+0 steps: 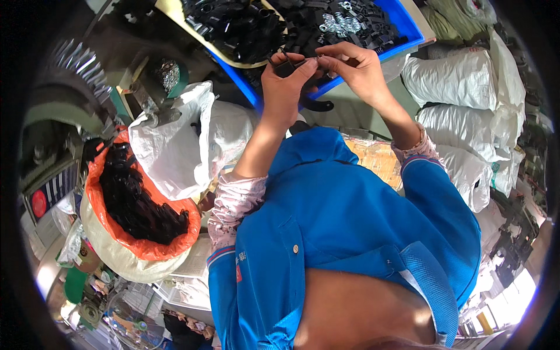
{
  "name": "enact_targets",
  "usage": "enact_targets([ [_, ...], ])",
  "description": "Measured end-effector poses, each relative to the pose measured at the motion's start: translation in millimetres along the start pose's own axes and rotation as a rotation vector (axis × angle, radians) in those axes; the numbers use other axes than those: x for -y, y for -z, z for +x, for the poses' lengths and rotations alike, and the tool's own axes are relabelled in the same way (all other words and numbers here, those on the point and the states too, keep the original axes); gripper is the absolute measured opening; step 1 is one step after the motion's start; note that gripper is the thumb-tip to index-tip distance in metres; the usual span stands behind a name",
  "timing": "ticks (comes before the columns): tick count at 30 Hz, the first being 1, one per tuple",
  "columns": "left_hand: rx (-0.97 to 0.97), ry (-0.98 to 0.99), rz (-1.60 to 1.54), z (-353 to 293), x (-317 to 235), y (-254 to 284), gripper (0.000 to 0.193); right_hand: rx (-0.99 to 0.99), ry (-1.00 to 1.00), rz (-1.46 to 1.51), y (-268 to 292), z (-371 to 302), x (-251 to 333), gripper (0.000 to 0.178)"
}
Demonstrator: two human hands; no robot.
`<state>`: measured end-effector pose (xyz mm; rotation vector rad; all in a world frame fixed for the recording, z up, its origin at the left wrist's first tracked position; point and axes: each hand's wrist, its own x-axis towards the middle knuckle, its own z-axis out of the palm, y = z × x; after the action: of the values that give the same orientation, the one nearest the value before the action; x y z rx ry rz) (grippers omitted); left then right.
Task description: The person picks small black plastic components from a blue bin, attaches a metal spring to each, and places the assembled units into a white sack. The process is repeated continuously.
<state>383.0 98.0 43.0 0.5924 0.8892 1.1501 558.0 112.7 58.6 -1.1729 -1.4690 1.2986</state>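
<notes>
My left hand (283, 87) is closed round a black plastic part (284, 69) with a thin prong standing up from it. A curved black arm with a rounded end (319, 105) sticks out below the fingers; it looks to belong to the same part. My right hand (363, 71) is closed in a pinch beside the left thumb, its fingertips meeting at the part. What it pinches is too small to make out. Both hands are over the near edge of a blue tray (402, 16), which holds small black plastic pieces (379, 36) and a heap of silver coil springs (340, 23).
A pale yellow container (185, 23) of glossy black parts rests in the tray's left side. To my left stand an orange-lined sack (185, 244) of long black parts, a white sack (175, 140) and a green container (178, 79) of metal pieces. Stuffed white sacks (452, 79) are stacked right.
</notes>
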Motion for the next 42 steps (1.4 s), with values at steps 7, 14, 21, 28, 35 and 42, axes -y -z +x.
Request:
enact_targets([
  [7,-0.068,-0.238,0.146,-41.3,-32.2,42.6,0.033,0.238,0.05,0.122,-34.2,31.9,25.5,0.015],
  [14,-0.351,-0.466,0.558,-80.9,-54.8,80.0,0.035,0.568,0.238,-0.065,-99.3,60.4,45.9,0.011],
  [21,-0.536,-0.552,0.681,-104.7,-64.6,93.0,0.035,0.715,0.939,-0.526,-146.7,71.0,66.8,0.011],
  [28,-0.582,-0.616,0.437,-107.6,-58.8,104.3,0.034,0.807,0.343,-0.235,-167.8,83.2,58.9,0.02],
  [35,-0.639,-0.6,0.125,-103.6,-57.0,121.3,0.019,0.634,-0.141,0.254,-176.6,29.3,21.7,0.032],
  [42,-0.596,-0.669,0.804,-111.4,-71.4,146.5,0.003,0.586,-0.258,0.426,-171.3,47.6,5.3,0.033],
])
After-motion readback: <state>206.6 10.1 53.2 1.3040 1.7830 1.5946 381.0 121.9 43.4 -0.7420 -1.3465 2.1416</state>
